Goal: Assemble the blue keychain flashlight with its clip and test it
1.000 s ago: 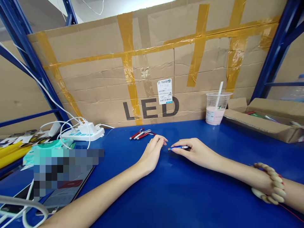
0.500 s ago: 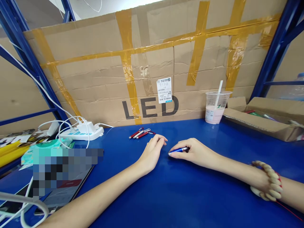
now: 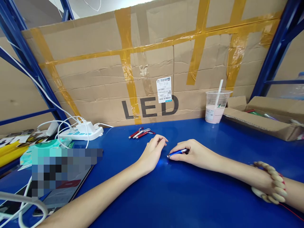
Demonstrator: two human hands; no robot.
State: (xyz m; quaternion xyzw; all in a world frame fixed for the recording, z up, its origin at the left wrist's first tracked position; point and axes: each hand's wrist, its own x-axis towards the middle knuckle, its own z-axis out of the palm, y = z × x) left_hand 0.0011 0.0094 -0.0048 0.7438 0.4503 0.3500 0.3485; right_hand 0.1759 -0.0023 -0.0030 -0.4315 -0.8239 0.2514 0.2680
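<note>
My right hand (image 3: pixel 193 154) grips a small blue pen-shaped light (image 3: pixel 177 153), its tip pointing left and down at the blue tabletop (image 3: pixel 180 193). A faint bright spot shows on the table just below the tip. My left hand (image 3: pixel 152 153) rests on the table a little to the left, fingers loosely curled and apart, holding nothing. Behind my left hand lie several small red pen lights (image 3: pixel 140 133) in a bunch.
A taped cardboard sheet marked LED (image 3: pixel 152 72) stands at the back. A plastic cup with pink drink and straw (image 3: pixel 215 106) sits right of it, beside an open carton (image 3: pixel 263 118). A white power strip with cables (image 3: pixel 82 131) and a tablet (image 3: pixel 64 190) lie left.
My right hand has tilted the blue light's tip downward and drawn it slightly nearer; a glow now shows on the table. My left hand has stayed put.
</note>
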